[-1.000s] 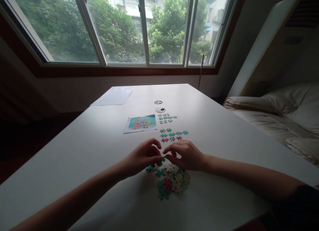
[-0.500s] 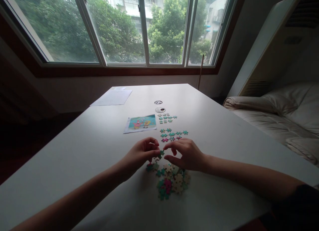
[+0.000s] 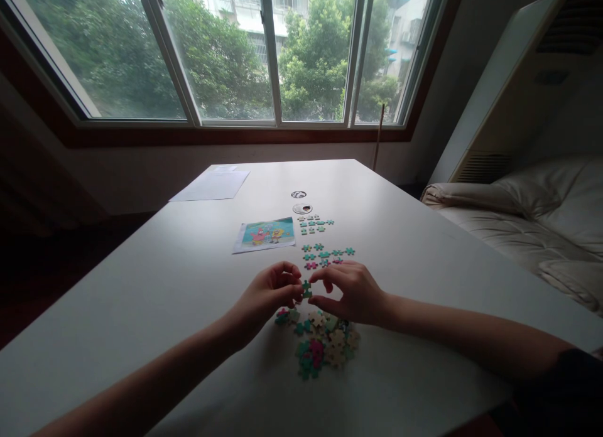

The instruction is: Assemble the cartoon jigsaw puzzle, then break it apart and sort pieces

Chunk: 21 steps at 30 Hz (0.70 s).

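My left hand [image 3: 279, 285] pinches a green jigsaw puzzle piece [image 3: 306, 289] between thumb and fingers, above the table. Just to the piece's right, my right hand [image 3: 347, 289] is held with thumb and index finger apart and nothing between them; its thumb tip comes close to the piece. Below both hands lies a loose pile of puzzle pieces [image 3: 336, 348], green, pink and bare beige. Beyond the hands, several sorted pieces [image 3: 325, 254] are laid in rows, mostly green with a few pink. Farther off is another group of small green pieces [image 3: 311, 223].
Left of the rows lies a cartoon picture sheet [image 3: 266, 235]. Two round flat items [image 3: 302, 208] rest farther back on the white table [image 3: 141, 286]. White paper [image 3: 211, 184] lies at the far left corner. A sofa [image 3: 527, 236] stands at the right, a window beyond.
The green piece in my left hand has turned more upright and shows more of its face. My right thumb has moved slightly left, closer to the piece.
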{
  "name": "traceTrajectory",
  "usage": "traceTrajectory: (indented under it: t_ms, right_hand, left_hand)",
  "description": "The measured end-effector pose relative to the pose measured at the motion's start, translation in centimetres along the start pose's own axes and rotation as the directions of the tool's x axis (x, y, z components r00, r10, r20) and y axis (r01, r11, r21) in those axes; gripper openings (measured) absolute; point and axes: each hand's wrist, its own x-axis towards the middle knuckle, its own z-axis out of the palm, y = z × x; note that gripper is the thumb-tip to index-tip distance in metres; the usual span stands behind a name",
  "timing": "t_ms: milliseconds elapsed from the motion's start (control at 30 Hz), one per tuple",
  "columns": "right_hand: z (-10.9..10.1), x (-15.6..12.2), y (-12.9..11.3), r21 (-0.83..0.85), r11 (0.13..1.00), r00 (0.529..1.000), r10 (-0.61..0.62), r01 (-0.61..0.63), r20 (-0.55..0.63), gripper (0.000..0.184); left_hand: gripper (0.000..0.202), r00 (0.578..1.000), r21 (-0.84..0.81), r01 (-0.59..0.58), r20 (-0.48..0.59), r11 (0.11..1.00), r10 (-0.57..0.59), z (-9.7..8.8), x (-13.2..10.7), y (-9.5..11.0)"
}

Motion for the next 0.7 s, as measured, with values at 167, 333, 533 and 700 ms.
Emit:
traceTrajectory:
  t_ms: [167, 333, 533, 700]
  right_hand:
    - [-0.2, 0.2, 0.3, -0.027, 0.999, 1.0, -0.019, 0.019, -0.003, 0.025]
    - [-1.2, 1.0, 2.5, -0.117, 0.992, 0.997, 0.026, -0.035, -0.076, 0.025]
    - [-2.2, 1.6, 5.5, -0.207, 0.973, 0.983, 0.071, -0.105, -0.169, 0.026]
    - [-2.2, 1.6, 5.9, -0.229, 0.969, 0.982, 0.049, -0.091, -0.183, 0.027]
  left_hand:
    - [0.023, 0.998, 0.136, -0.059, 0.024, 0.989, 0.056, -0.6, 0.2, 0.2]
    - [0.018, 0.984, 0.571, -0.181, 0.109, 0.801, 0.144, -2.3, 0.6, 1.1]
    - [0.019, 0.95, 0.833, -0.311, 0.278, 0.457, 0.138, -3.6, 0.5, 0.8]
    - [0.023, 0.934, 0.869, -0.357, 0.341, 0.342, 0.108, -3.4, 0.4, 0.3]
